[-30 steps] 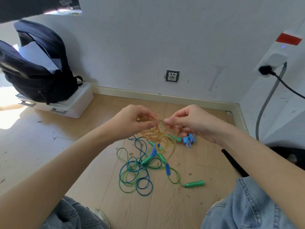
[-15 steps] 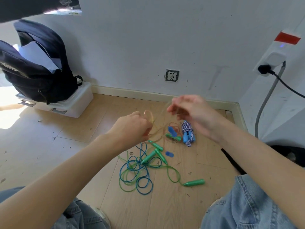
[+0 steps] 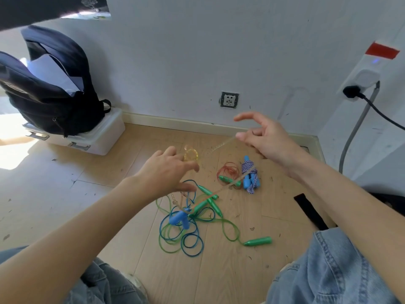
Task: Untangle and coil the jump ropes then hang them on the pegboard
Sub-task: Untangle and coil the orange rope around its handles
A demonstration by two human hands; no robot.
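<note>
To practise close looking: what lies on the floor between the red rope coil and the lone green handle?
Bare floorboards, shown in the head view, between the red rope coil and lone green handle.

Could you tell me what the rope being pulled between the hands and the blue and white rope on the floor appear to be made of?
The amber rope looks like translucent, glossy plastic, probably PVC: light passes through it. The blue and white rope looks like matte braided textile cord, judging by its woven pattern; its blue handles look like smooth plastic.

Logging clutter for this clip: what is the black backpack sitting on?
The black backpack sits on a white plastic storage box with latches, by the wall. The box's contents cannot be seen.
</note>
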